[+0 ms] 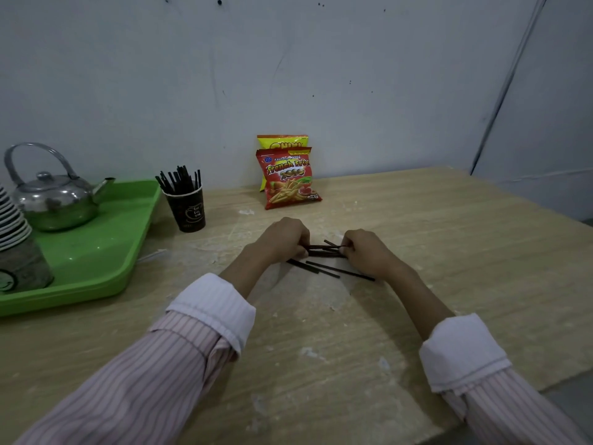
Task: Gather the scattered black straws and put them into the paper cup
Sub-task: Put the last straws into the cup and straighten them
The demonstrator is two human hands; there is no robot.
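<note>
A small bundle of black straws [324, 248] is held level just above the wooden table, gripped at one end by my left hand [285, 239] and at the other by my right hand [365, 252]. Loose black straws [337, 270] lie on the table just in front of my hands, partly under my right wrist. The dark paper cup [187, 207] stands upright to the far left of my hands, beside the tray, with several black straws sticking out of it.
A green tray [96, 261] at the left carries a metal kettle [54, 200] and a stack of paper cups [16, 239]. Two snack bags [288, 178] lean against the back wall. The table's edge [545, 385] runs close on the right.
</note>
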